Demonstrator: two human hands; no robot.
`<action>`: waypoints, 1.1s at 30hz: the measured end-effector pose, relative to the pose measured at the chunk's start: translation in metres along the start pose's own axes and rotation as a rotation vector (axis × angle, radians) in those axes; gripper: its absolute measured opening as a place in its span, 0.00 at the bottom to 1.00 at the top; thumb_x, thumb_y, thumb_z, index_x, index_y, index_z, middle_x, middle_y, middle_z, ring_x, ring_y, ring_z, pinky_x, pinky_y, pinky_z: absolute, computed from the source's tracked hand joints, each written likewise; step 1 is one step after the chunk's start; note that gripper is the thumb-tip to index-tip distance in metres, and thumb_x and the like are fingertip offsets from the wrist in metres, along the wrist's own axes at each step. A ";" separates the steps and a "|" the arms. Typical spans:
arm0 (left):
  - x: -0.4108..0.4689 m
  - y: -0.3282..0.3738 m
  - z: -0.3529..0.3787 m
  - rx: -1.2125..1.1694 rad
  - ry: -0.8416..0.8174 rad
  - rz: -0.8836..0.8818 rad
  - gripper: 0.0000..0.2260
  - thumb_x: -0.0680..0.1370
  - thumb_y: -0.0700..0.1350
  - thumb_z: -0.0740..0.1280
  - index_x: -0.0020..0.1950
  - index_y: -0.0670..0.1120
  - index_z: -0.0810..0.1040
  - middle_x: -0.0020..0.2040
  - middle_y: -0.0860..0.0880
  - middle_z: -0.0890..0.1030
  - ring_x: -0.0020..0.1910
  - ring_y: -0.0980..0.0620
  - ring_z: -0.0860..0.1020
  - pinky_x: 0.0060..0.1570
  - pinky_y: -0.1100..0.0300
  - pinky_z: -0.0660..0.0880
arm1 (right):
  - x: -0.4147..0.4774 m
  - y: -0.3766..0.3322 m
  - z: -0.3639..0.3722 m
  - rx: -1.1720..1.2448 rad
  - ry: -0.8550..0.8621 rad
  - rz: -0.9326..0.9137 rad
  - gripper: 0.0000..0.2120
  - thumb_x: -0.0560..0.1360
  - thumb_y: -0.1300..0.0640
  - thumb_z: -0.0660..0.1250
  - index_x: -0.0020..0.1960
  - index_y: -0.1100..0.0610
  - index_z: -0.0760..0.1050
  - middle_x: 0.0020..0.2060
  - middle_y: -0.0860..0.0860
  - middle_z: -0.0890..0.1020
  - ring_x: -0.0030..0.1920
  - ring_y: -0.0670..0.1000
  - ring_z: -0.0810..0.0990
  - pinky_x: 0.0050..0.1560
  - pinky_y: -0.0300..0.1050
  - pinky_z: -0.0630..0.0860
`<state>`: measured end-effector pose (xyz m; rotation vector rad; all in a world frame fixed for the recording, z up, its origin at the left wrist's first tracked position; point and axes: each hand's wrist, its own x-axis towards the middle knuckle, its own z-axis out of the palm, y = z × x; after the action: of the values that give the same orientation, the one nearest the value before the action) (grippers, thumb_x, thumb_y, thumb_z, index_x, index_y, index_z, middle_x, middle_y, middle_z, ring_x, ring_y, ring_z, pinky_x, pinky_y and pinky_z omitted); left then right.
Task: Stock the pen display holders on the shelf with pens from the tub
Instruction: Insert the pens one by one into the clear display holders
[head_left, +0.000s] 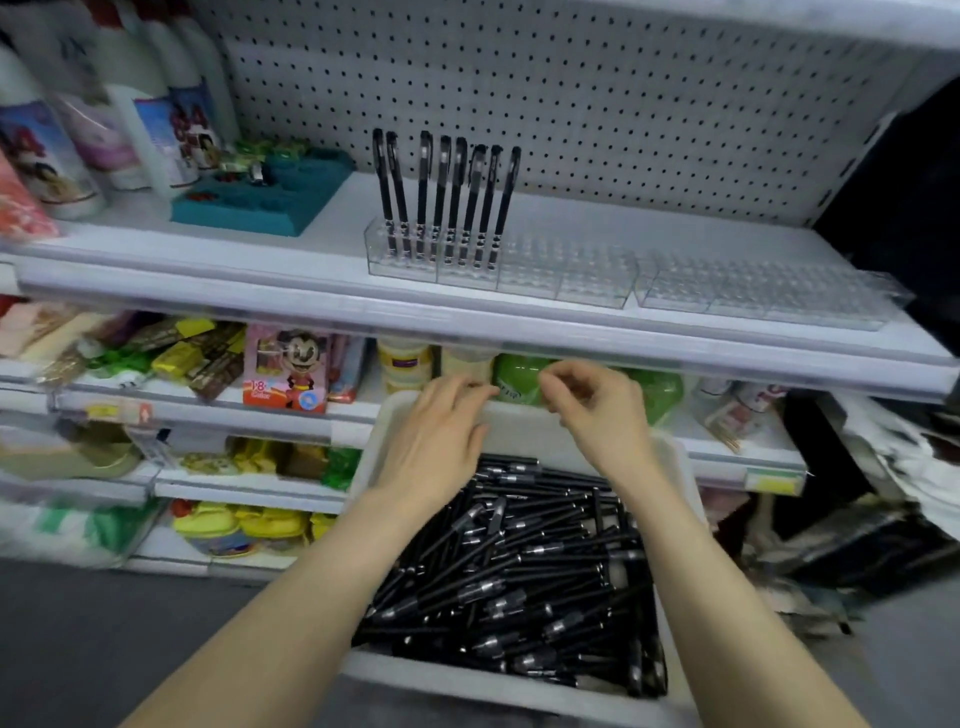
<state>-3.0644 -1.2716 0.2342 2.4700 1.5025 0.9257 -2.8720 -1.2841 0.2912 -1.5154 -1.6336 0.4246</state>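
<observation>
My left hand (436, 441) hangs relaxed, right hand (597, 415) loosely curled, both empty over the tub (467, 680) of pens (519, 571) at lower centre; grabbing a tangled bunch could scatter some before the holders (571, 275) mid-frame.

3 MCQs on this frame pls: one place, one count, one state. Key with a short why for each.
1. Where do the upright pens stand?
A. in a mug
B. at the left end of the left holder
C. in a drawer

2. How many pens stand upright?
A. 2
B. 20
C. 8

3. The right holder is:
A. empty
B. full
C. tipped over

Key:
1 B, the pens fill that holder's leftmost slots.
2 C, eight caps show against the pegboard.
3 A, no pen stands in it.
</observation>
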 end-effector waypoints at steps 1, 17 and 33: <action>-0.003 -0.001 0.004 0.015 -0.028 -0.011 0.20 0.77 0.44 0.67 0.69 0.47 0.73 0.65 0.46 0.73 0.64 0.44 0.70 0.61 0.47 0.72 | -0.011 0.007 0.003 -0.052 -0.095 0.019 0.05 0.75 0.51 0.69 0.45 0.50 0.83 0.34 0.41 0.83 0.37 0.40 0.80 0.42 0.40 0.78; -0.004 -0.002 0.008 0.070 -0.024 -0.027 0.19 0.78 0.41 0.64 0.68 0.48 0.72 0.61 0.48 0.75 0.61 0.46 0.69 0.62 0.50 0.69 | -0.046 0.040 0.029 -0.572 -0.501 -0.103 0.09 0.73 0.56 0.71 0.53 0.52 0.77 0.49 0.49 0.79 0.52 0.53 0.76 0.48 0.47 0.74; 0.033 0.008 -0.030 0.162 -0.068 0.074 0.10 0.76 0.42 0.67 0.56 0.49 0.82 0.51 0.50 0.80 0.51 0.45 0.78 0.42 0.51 0.78 | 0.063 -0.032 -0.046 0.232 -0.056 0.005 0.04 0.77 0.59 0.69 0.49 0.52 0.75 0.37 0.50 0.84 0.36 0.49 0.82 0.38 0.47 0.79</action>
<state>-3.0636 -1.2543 0.2763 2.6566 1.5302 0.7507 -2.8526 -1.2449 0.3633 -1.3447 -1.5643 0.6420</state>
